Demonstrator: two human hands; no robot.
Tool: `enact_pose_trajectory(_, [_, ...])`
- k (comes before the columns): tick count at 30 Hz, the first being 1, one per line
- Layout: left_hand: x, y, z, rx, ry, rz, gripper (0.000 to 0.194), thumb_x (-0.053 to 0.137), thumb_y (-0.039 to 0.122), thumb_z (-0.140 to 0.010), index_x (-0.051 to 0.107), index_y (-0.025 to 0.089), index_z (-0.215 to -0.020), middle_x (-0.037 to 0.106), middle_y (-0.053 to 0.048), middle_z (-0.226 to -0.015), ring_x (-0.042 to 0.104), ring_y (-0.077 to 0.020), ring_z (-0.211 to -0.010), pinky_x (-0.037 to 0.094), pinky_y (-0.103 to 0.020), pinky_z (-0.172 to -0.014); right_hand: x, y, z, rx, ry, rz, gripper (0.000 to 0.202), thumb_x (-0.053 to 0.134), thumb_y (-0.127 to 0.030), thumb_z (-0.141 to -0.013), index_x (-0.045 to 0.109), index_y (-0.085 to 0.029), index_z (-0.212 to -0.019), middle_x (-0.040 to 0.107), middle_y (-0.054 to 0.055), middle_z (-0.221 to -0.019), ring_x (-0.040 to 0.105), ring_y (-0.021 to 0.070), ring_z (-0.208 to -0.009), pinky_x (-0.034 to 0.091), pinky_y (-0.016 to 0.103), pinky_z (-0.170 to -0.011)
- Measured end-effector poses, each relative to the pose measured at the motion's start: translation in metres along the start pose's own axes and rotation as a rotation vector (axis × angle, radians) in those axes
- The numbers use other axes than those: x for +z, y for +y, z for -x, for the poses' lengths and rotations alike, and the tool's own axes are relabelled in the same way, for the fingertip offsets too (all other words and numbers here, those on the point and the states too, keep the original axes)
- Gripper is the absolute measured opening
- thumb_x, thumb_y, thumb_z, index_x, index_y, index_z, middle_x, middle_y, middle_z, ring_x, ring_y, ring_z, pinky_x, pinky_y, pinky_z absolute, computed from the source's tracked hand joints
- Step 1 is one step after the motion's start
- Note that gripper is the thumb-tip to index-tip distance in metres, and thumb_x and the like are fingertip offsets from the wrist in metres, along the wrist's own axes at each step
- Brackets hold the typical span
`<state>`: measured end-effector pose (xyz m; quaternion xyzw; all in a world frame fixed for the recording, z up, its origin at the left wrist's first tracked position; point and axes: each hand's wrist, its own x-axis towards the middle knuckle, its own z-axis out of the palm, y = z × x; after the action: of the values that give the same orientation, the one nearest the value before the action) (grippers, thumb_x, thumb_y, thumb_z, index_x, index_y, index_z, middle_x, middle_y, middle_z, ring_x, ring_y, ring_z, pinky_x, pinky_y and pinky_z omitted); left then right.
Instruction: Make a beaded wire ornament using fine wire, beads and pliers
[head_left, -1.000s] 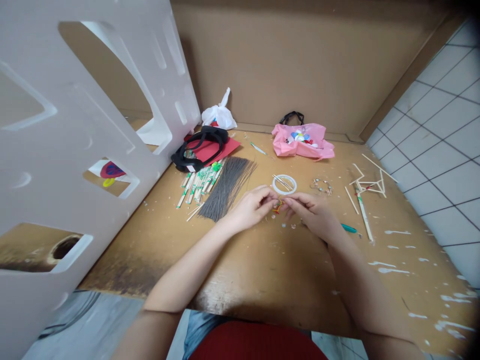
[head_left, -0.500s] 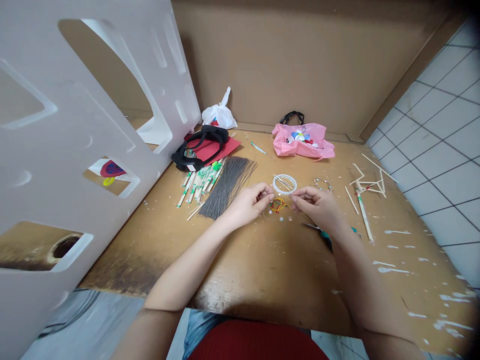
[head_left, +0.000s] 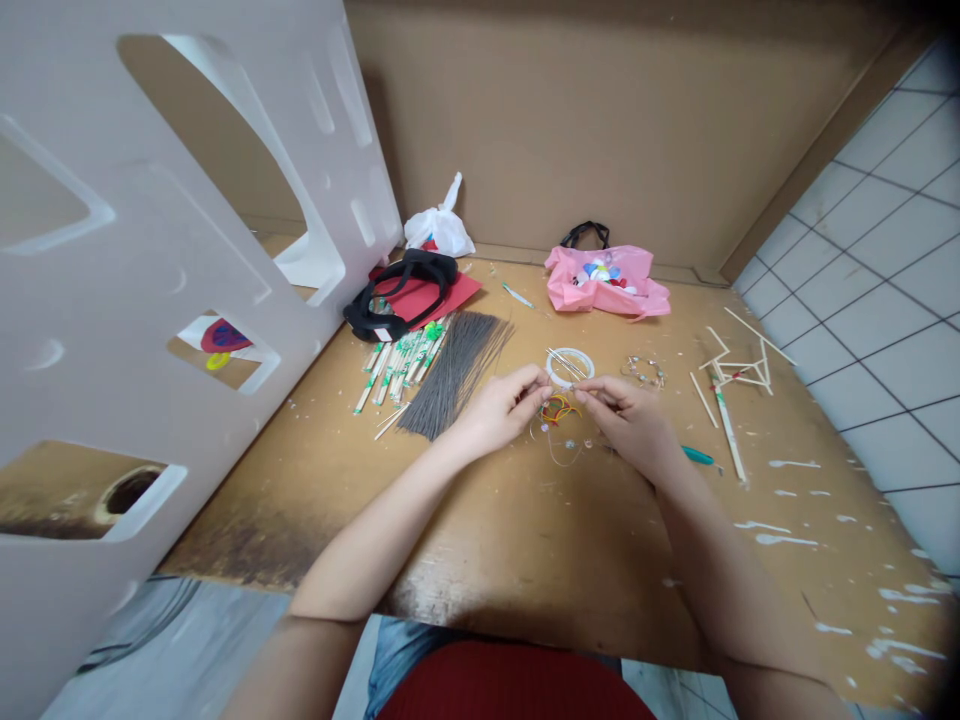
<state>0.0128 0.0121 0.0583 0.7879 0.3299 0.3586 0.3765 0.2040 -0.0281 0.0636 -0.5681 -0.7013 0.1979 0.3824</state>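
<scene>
Beaded strand (head_left: 564, 465), thin and clear, loops on the near side of the white ring (head_left: 591, 367). Left of the ring, green print on the wrapped sticks (head_left: 403, 365) is too small to read. At the ring's near edge, the left hand (head_left: 512, 407) has thumb and fingers together, seemingly pinching the strand; the right hand (head_left: 624, 417) is clamped by its fingertips on a tiny item (head_left: 573, 388) too small to name. Coloured rubber bands (head_left: 556, 408) lie just nearer than the ring. Right of it, a teal handle (head_left: 697, 456) shows, partly hidden by the right hand.
</scene>
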Motion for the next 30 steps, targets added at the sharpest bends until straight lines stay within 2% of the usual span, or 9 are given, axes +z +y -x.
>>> enact_pose_trajectory(10, [0.003, -0.002, -0.001, -0.028, 0.012, 0.069, 0.019, 0.047, 0.033, -0.087, 0.054, 0.017, -0.082, 0.048, 0.005, -0.059, 0.040, -0.0066, -0.053, 0.030, -0.019, -0.053, 0.001, 0.002, -0.001, -0.015, 0.032, 0.018, 0.021, 0.053, -0.036, -0.082, 0.065, -0.019, -0.084, 0.045, -0.006, -0.049, 0.038, 0.0080, -0.044, 0.032, 0.022, -0.046])
enact_pose_trajectory(19, [0.002, -0.005, -0.004, -0.084, 0.051, 0.148, 0.024, 0.051, 0.039, -0.085, 0.058, 0.015, -0.085, 0.050, 0.005, -0.058, 0.041, -0.0061, -0.049, 0.031, -0.019, -0.050, -0.007, -0.001, -0.006, 0.143, -0.107, -0.225, 0.029, 0.057, -0.041, -0.077, 0.065, -0.016, -0.090, 0.062, 0.000, -0.057, 0.058, 0.0124, -0.049, 0.046, 0.025, -0.050])
enact_pose_trajectory(23, [0.000, -0.006, -0.004, -0.099, 0.057, 0.172, 0.026, 0.050, 0.040, -0.085, 0.058, 0.015, -0.085, 0.051, 0.005, -0.059, 0.044, -0.0065, -0.051, 0.034, -0.019, -0.051, -0.008, 0.001, -0.006, 0.167, -0.116, -0.252, 0.030, 0.059, -0.043, -0.075, 0.067, -0.018, -0.090, 0.066, 0.002, -0.062, 0.060, 0.0132, -0.052, 0.050, 0.027, -0.054])
enact_pose_trajectory(30, [-0.002, -0.016, -0.006, -0.130, -0.011, 0.197, 0.029, 0.047, 0.042, -0.086, 0.054, 0.015, -0.080, 0.047, 0.005, -0.055, 0.044, -0.0068, -0.048, 0.034, -0.019, -0.049, -0.009, 0.003, -0.008, 0.179, -0.150, -0.241, 0.035, 0.056, -0.047, -0.078, 0.068, -0.017, -0.092, 0.067, 0.002, -0.060, 0.059, 0.0133, -0.051, 0.049, 0.027, -0.054])
